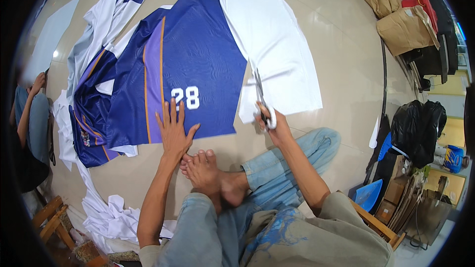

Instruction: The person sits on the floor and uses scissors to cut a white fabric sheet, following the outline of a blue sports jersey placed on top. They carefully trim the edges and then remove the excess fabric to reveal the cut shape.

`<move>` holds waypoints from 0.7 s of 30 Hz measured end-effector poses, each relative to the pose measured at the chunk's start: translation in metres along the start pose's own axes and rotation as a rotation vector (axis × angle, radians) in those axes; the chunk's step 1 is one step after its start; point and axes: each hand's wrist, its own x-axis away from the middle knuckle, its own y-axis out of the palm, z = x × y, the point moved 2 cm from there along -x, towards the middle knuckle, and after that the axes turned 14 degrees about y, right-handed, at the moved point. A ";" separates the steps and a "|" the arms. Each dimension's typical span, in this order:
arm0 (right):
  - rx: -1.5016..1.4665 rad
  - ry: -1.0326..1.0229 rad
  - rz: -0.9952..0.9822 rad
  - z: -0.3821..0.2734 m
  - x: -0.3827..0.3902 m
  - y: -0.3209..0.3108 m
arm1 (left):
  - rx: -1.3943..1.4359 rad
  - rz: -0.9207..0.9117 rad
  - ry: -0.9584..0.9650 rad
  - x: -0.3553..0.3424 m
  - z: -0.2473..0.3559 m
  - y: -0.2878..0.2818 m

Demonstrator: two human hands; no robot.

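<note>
A purple-blue printed fabric panel [203, 54] with lilac and orange stripes and white digits lies spread on the floor. White fabric [284, 44] adjoins its right side, with a cut gap running up between the two. My right hand [276, 127] grips a pair of scissors [262, 99] with a white handle; the blades point away from me, at the top of the gap. My left hand [175, 131] rests flat with spread fingers on the panel's near edge, just below the digits.
Rumpled white and purple fabric [94, 34] lies to the left, more white cloth [111, 217] nearer me. Another person [32, 113] sits at far left beside a pale sheet [52, 34]. On the right are brown paper bags [408, 29], a black plastic bag [415, 131] and a blue dustpan [367, 195].
</note>
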 end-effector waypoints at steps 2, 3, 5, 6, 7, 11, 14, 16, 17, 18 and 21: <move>-0.008 0.082 -0.021 0.014 0.034 -0.012 | 0.026 -0.097 0.019 0.027 -0.014 0.004; -0.018 0.122 -0.021 0.017 0.046 -0.019 | 0.045 -0.151 0.036 0.026 -0.006 -0.009; 0.039 0.177 -0.080 0.016 0.054 -0.027 | 0.187 0.028 0.072 0.035 0.004 -0.038; 0.070 0.208 -0.122 0.017 0.055 -0.028 | 0.249 0.013 0.048 0.042 -0.002 -0.046; 0.124 0.187 -0.127 0.015 0.054 -0.035 | 0.330 -0.001 0.043 0.043 -0.003 -0.044; 0.368 0.152 -0.146 -0.007 0.024 -0.053 | 0.365 0.121 0.036 0.029 0.004 -0.032; 0.977 0.273 -0.075 -0.061 0.042 -0.039 | 0.334 0.181 0.017 0.003 -0.009 -0.041; 1.109 0.076 -0.023 -0.085 0.037 -0.086 | 0.262 0.173 0.008 -0.030 -0.020 -0.049; 1.168 -0.021 -0.002 -0.091 0.031 -0.097 | 0.222 0.151 -0.007 -0.041 -0.026 -0.053; 1.172 -0.105 0.151 -0.103 0.025 -0.085 | 0.187 0.120 -0.021 -0.052 -0.033 -0.057; 1.155 -0.750 0.396 -0.138 -0.039 -0.065 | 0.141 0.019 -0.061 -0.073 -0.047 -0.064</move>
